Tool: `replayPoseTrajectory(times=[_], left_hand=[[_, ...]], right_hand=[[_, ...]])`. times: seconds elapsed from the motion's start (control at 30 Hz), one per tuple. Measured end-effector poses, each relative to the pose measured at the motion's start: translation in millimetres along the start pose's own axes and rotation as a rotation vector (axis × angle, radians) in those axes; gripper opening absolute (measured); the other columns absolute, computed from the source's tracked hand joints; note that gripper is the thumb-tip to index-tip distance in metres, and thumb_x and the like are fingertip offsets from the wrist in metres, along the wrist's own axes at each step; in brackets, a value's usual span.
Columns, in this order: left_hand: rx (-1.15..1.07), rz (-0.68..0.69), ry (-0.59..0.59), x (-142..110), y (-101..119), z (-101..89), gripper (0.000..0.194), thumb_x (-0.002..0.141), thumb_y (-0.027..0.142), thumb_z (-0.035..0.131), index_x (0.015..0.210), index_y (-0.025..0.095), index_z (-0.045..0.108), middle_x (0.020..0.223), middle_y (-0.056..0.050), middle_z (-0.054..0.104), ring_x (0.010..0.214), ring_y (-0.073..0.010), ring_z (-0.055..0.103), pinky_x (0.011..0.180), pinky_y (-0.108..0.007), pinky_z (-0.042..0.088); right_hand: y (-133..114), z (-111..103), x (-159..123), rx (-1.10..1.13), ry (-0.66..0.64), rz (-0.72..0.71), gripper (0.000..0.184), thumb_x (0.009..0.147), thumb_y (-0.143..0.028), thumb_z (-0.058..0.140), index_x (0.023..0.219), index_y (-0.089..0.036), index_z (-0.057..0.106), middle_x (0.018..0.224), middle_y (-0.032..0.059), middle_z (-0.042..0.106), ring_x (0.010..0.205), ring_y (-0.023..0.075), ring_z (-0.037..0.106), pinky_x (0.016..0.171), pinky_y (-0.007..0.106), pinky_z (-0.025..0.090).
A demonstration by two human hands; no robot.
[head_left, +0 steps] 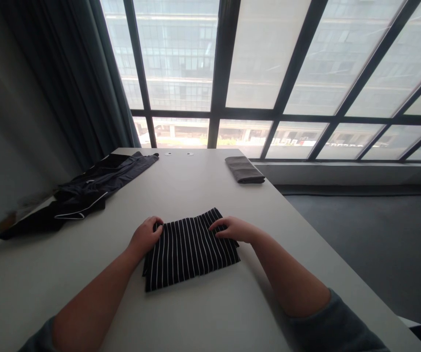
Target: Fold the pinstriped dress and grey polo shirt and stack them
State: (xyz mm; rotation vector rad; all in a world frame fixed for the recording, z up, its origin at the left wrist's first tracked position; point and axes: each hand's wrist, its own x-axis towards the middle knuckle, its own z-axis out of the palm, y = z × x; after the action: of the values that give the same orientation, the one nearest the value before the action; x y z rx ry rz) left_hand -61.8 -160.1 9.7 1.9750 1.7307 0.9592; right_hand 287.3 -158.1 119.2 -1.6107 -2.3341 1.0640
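At the far left, dark clothes (pixel 86 188) are spread along the edge of the white table (pixel 188 193) and, by their loose outline, are judged to be unfolded. Next, the left hand (pixel 146 235) is placed at the upper left corner of the striped cloth (pixel 192 252); whether the corner is pinched or merely touched cannot be told. The cloth is laid flat in the middle of the near part of the table, already doubled into layers, though at both its left and right sides an under layer is left protruding, so squaring of the edges seems still undone. At its upper right, the right hand (pixel 234 230) is rested, thumb and finger parted, with nothing clenched. Farther right, near the table's edge, a grey cloth (pixel 245 170) is seen neatly folded. The striped cloth's long axis appears to be turned left to right, its right end angled slightly away, while its stripes are directed from near edge to far.
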Motion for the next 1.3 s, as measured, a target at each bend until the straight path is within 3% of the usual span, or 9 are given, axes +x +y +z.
replayPoseTrajectory(times=[0.17, 0.4, 0.6, 0.83, 1.1, 1.3], left_hand=[[0.014, 0.013, -0.016, 0.2, -1.1, 0.5, 0.022, 0.089, 0.033, 0.050, 0.100, 0.020, 0.065, 0.108, -0.008, 0.070, 0.105, -0.0255, 0.065, 0.095, -0.038, 0.049], [0.033, 0.011, -0.011, 0.5, -3.7, 0.7, 0.020, 0.090, 0.031, 0.049, 0.098, 0.020, 0.064, 0.106, -0.008, 0.070, 0.102, -0.0245, 0.065, 0.093, -0.036, 0.047], [0.149, -0.027, -0.039, 1.7, -4.0, -0.2, 0.026, 0.095, 0.042, 0.051, 0.079, 0.022, 0.056, 0.090, -0.007, 0.069, 0.088, -0.0241, 0.064, 0.081, -0.034, 0.045], [0.115, -0.123, -0.095, -1.6, 0.9, -2.9, 0.021, 0.096, 0.039, 0.055, 0.106, 0.023, 0.061, 0.096, -0.003, 0.072, 0.085, -0.0207, 0.067, 0.074, -0.030, 0.042], [0.201, -0.155, -0.137, -2.2, 4.9, -10.6, 0.023, 0.100, 0.040, 0.047, 0.099, 0.024, 0.065, 0.092, -0.003, 0.074, 0.085, -0.0220, 0.067, 0.072, -0.030, 0.038], [0.219, -0.176, -0.116, -3.3, 5.5, -12.1, 0.023, 0.102, 0.041, 0.044, 0.104, 0.026, 0.062, 0.086, -0.001, 0.074, 0.080, -0.0224, 0.068, 0.067, -0.029, 0.035]], right_hand=[[0.5, 0.2, 0.2, -0.020, 0.004, 0.009, 0.044, 0.085, -0.030, 0.075, 0.129, -0.029, 0.077, 0.135, 0.0047, 0.070, 0.124, 0.0288, 0.064, 0.106, 0.037, 0.051], [-1.9, -6.0, 0.0, -0.127, -0.056, -0.061, 0.077, 0.080, -0.028, 0.080, 0.153, -0.039, 0.057, 0.152, 0.0037, 0.058, 0.134, 0.0303, 0.059, 0.111, 0.038, 0.050], [-15.2, -29.9, 17.8, -0.269, -0.105, -0.045, 0.073, 0.082, -0.022, 0.076, 0.151, -0.037, 0.059, 0.153, 0.0037, 0.058, 0.132, 0.0290, 0.061, 0.108, 0.035, 0.052], [-36.0, -61.4, 46.2, -0.395, -0.209, -0.016, 0.068, 0.086, -0.020, 0.069, 0.151, -0.038, 0.059, 0.138, 0.0035, 0.069, 0.107, 0.0245, 0.072, 0.087, 0.030, 0.057], [-62.8, -86.9, 74.0, -0.444, -0.295, -0.137, 0.066, 0.084, -0.019, 0.073, 0.147, -0.035, 0.063, 0.146, 0.0017, 0.064, 0.125, 0.0258, 0.065, 0.107, 0.032, 0.050], [-86.4, -101.8, 89.8, -0.401, -0.319, -0.144, 0.067, 0.076, -0.013, 0.075, 0.139, -0.035, 0.070, 0.133, -0.0014, 0.072, 0.120, 0.0250, 0.068, 0.108, 0.035, 0.050]])
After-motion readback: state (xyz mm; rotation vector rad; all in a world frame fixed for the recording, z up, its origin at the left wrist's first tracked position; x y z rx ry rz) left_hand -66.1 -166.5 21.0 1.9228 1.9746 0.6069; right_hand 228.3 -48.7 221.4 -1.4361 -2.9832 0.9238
